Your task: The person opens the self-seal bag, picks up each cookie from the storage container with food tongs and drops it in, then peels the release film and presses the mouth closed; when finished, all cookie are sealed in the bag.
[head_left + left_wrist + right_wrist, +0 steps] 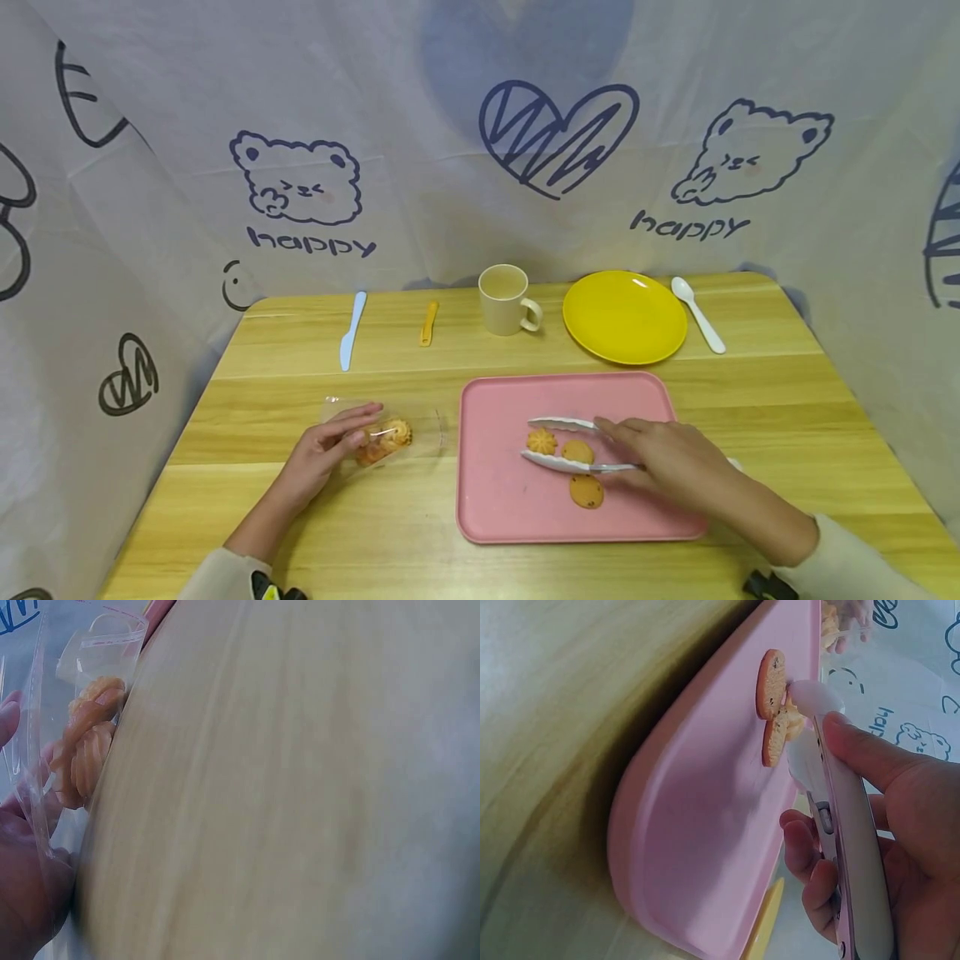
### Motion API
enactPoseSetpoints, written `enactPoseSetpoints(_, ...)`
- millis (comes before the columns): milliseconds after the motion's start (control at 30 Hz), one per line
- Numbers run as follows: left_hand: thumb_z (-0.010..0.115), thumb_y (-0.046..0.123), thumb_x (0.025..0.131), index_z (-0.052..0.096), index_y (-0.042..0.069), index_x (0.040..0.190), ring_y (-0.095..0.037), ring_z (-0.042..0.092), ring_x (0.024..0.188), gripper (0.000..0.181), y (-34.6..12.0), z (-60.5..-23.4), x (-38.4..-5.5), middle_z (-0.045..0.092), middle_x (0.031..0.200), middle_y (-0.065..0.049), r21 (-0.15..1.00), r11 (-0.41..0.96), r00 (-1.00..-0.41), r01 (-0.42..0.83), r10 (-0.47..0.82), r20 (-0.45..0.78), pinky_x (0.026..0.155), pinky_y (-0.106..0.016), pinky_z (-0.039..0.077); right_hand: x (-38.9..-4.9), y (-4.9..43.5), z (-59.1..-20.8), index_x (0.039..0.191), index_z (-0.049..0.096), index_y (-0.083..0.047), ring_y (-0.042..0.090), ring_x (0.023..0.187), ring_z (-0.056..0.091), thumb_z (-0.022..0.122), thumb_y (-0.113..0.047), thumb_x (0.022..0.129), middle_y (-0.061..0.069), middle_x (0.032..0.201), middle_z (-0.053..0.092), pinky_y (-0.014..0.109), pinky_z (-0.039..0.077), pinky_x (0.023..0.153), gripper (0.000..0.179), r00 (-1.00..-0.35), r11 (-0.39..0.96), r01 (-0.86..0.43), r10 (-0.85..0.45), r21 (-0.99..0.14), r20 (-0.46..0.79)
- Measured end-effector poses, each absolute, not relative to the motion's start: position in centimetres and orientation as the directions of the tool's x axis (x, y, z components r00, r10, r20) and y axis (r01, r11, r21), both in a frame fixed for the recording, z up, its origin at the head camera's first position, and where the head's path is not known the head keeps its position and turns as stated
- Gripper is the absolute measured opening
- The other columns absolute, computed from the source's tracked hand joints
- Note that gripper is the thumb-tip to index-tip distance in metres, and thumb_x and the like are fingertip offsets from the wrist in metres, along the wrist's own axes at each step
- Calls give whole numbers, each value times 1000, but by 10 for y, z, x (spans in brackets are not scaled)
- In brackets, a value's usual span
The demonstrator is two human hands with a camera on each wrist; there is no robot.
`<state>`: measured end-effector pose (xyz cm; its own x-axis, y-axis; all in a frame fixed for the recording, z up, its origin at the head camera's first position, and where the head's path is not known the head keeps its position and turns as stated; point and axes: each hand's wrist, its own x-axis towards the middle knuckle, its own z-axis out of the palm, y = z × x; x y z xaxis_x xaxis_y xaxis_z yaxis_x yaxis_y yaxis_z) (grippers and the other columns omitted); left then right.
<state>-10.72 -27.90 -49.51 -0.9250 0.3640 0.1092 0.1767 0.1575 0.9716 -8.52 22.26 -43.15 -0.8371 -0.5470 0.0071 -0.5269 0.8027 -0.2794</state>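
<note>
On the tabletop at left, my left hand (326, 446) grips a clear plastic bag (427, 429) by its near side. Inside the bag lie several golden-brown cookies (90, 746). My right hand (675, 458) holds a pair of metal tongs (859, 847) with white tips over the pink tray (495, 508). Spread apart, the tong tips flank a flower-shaped cookie (542, 442). A round cookie (577, 452) lies right behind it, partly covered by the lower arm of the tongs. Nearer to me, another round cookie with dark specks (587, 492) rests on the tray.
Along the back of the wooden table (405, 517) are a light blue knife (352, 332), a small yellow-orange utensil (429, 323), a cream mug (504, 304), a yellow plate (624, 317) and a white spoon (699, 315). A printed cloth (427, 208) hangs behind.
</note>
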Motion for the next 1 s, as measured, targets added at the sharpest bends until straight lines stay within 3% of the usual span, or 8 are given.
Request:
enactPoseSetpoints(567, 50, -1, 107, 57, -16, 135, -4, 46, 141, 32, -279, -494, -107, 52, 152, -20, 969, 147, -916, 197, 381, 128, 111, -14, 39, -85, 222, -428, 144, 62, -14, 22, 102, 72, 72, -53, 93, 3, 123, 74, 45, 61, 81, 65, -825, 787, -547, -565, -286, 24)
enactPoseSetpoints(1000, 52, 1, 107, 58, -14, 135, -5, 46, 141, 33, -277, -492, -106, 48, 151, -28, 969, 169, -925, 181, 363, 110, 111, -14, 38, -93, 202, -422, 146, 60, -16, 20, 103, 71, 75, -48, 92, 1, 122, 73, 45, 59, 84, 65, -821, 775, -543, -571, -322, 8)
